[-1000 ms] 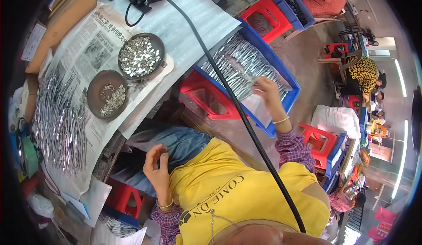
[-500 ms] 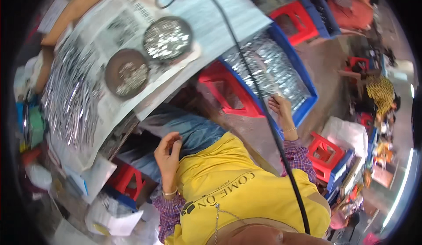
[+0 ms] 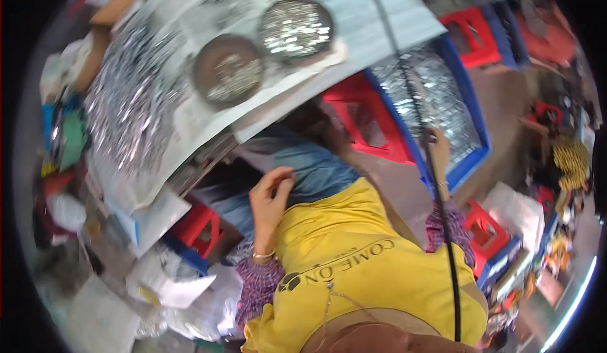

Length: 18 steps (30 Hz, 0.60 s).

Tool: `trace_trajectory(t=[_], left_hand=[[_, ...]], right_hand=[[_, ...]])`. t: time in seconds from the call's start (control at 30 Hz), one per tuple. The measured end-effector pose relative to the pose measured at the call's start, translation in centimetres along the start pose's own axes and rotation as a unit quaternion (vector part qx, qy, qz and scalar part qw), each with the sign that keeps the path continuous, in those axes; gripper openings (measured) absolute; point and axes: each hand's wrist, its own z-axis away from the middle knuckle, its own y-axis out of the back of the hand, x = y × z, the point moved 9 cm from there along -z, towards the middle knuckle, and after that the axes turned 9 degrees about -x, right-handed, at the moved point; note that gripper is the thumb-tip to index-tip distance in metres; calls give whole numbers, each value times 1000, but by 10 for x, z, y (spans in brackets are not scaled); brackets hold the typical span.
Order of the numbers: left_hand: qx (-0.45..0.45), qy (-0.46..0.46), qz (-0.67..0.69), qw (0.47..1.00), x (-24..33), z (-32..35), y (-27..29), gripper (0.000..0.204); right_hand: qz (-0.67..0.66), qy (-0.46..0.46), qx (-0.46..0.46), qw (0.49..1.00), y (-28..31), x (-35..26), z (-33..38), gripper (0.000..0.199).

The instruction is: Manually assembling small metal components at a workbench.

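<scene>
My left hand (image 3: pixel 269 200) rests on my lap against the blue denim (image 3: pixel 316 169), fingers curled loosely toward the thumb; nothing shows clearly in it. My right hand (image 3: pixel 438 152) reaches down into a blue crate (image 3: pixel 473 122) filled with shiny metal pieces, near its closer edge. The picture is blurred, so I cannot tell what its fingers hold. A black cable (image 3: pixel 436 195) hangs across my right wrist. On the newspaper-covered table stand two round dishes: a brown one (image 3: pixel 227 69) with some metal bits and a fuller one (image 3: pixel 296 28).
A large heap of shiny metal pins (image 3: pixel 126 112) lies on the table's left. A red stool (image 3: pixel 370 122) stands between my knees and the crate, another red stool (image 3: pixel 196 226) under the table. Papers and bags lie at lower left; other people sit at far right.
The view has swung and blurred. My right hand has drawn back toward the crate's near edge. My left hand stays on my lap.
</scene>
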Motion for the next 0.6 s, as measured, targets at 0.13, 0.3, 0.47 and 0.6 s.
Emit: trace_trajectory(t=[0.13,0.3,0.47,0.6], left_hand=[[-21,-4,23,1000,-3,-2,-2,18],[-37,-1,6,999,-7,-6,-9,18],[-35,6,17,999,-9,-9,-10,19],[-39,9,11,999,-7,-8,-11,19]], right_hand=[[59,108,13,992,6,-50,5,29],[93,105,-25,990,5,-51,-2,26],[-25,80,14,996,13,-37,-4,31],[19,78,26,996,16,-19,-3,51]])
